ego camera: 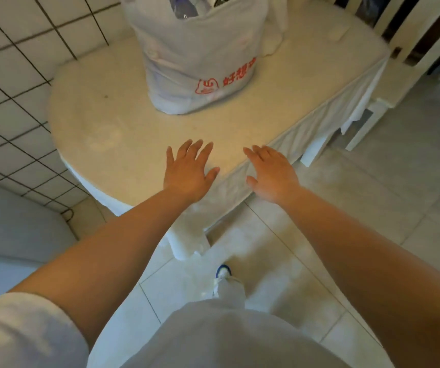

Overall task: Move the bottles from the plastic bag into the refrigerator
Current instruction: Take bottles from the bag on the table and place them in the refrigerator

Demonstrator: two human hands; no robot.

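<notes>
A white plastic bag (200, 57) with red print stands upright on the far part of a cream-topped table (102, 112). Bottles (187, 6) show through its open mouth at the top edge of the view; their number is unclear. My left hand (188, 171) reaches forward over the table's near edge, palm down with straight, spread fingers, holding nothing. My right hand (272, 173) is beside it at the table's near corner, also flat and holding nothing. Both hands are well short of the bag. No refrigerator is recognisable in view.
A white tiled wall (14, 75) with dark grout runs along the left. A white slatted chair back (405, 25) stands at the back right. Pale floor tiles (373, 181) spread to the right and below. A white rounded object (6, 229) sits at lower left.
</notes>
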